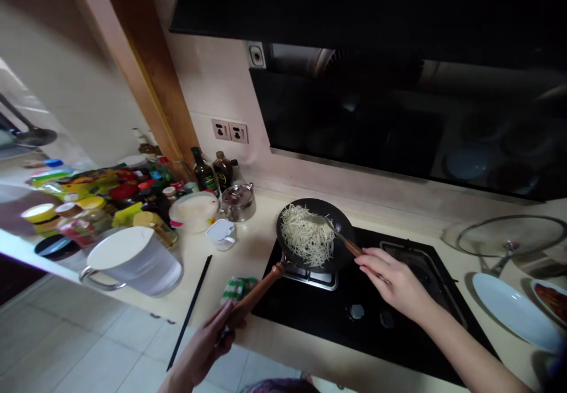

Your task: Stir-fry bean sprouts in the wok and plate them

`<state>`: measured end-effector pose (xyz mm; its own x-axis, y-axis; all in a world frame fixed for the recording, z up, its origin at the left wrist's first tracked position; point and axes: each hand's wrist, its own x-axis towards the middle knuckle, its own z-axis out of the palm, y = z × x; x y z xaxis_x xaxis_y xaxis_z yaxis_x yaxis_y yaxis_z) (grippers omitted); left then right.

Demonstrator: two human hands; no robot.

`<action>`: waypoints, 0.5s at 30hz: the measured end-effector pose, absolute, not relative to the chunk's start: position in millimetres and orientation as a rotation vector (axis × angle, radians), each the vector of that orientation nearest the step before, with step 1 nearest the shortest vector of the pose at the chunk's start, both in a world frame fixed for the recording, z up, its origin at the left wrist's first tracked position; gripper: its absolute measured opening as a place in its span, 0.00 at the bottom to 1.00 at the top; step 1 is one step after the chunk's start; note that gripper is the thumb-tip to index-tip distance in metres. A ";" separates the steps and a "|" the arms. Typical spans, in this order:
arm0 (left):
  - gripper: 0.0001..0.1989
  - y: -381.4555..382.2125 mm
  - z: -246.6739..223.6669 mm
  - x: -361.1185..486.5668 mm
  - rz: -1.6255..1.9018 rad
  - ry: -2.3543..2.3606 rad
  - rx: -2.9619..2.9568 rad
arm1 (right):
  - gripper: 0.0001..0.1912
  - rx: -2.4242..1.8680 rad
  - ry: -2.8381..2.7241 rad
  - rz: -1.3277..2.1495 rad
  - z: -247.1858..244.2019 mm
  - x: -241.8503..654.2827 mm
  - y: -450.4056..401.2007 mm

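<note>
Kitchen, pale wall, dark range hood (354, 3) across the upper right of the frame, black gas stove (310, 313) set into a light surface (266, 233). Wok (332, 210) was at frame centre, over the stove's left burner; couldn't tell if it sat flat on the grate, and no flame showed. Pale thin strands (305, 242), sprouts or noodles, were heaped toward the wok's left side, right side mostly bare. Left hand (217, 334), lower centre, was closed around the wooden wok handle (257, 294); right hand (390, 275), right of centre, gripped the spatula (340, 236) by its handle, blade at the heap. Step in hand, as I read it: turning the strands over. Next move called for a steady left grip and the blade worked under the heap, spreading it right without pushing strands over the near-left rim. Checked cloth (239, 288) lay beside the handle, black chopsticks (190, 310) lower left. Glass lid (511, 245) and white plate (514, 307) were at far right, both out of the hands.
</note>
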<state>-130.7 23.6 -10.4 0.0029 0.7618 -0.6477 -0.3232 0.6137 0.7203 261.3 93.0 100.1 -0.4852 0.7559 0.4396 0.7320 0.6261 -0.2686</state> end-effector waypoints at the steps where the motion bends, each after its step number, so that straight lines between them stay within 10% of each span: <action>1: 0.32 23.4 -10.2 -130.6 0.895 1.310 0.422 | 0.13 -1.164 -2.345 0.022 95.3 257.9 89.6; 15: 0.33 9.5 -2.9 -117.0 0.892 1.315 0.513 | 0.18 -1.277 -2.467 0.059 90.7 264.5 34.5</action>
<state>-117.0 9.5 -2.9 0.0051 0.7974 -0.6035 -0.2659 0.5828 0.7679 264.5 34.5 90.7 -0.5264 0.7969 0.2964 0.7819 0.5906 -0.1993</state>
